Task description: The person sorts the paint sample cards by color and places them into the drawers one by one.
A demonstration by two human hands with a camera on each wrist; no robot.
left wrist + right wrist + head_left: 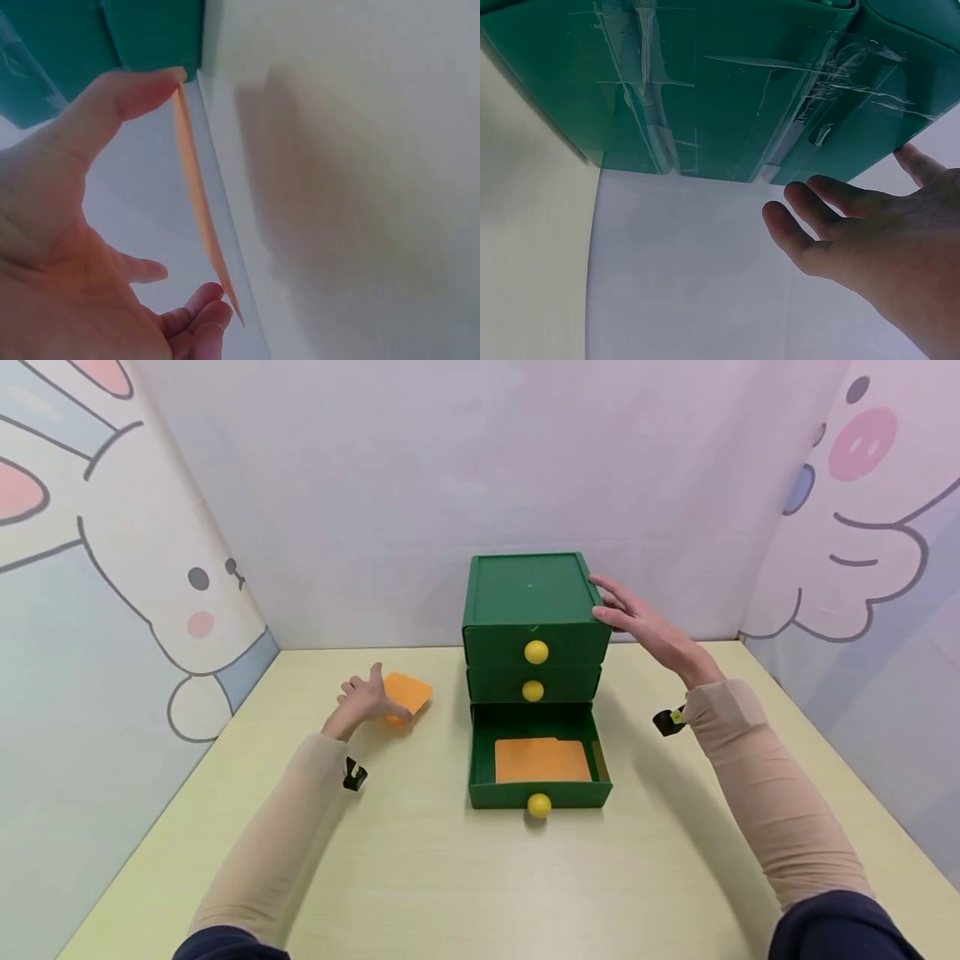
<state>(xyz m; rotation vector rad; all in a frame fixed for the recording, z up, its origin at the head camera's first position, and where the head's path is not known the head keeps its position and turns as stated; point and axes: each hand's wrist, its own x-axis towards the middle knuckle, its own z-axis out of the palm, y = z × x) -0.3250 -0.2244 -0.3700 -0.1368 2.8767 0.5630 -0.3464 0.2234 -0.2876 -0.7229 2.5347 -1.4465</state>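
Lying on the pale table to the left of the green drawer unit, an orange card is gripped by the left hand. In the left wrist view the card is seen edge-on, pinched between the thumb at one end and the curled fingertips at the other, with its edge raised slightly off the table. The right hand is laid against the upper right side of the drawer unit; its fingers are held straight and slightly spread, and nothing is grasped by them. In the right wrist view the fingers are seen just beside the green wall, with the thumb tip touching it. The bottom drawer is pulled out, and a second orange card is seen flat inside it. The two upper drawers are closed, each marked by a yellow knob. Cartoon-printed panels are set around the table.
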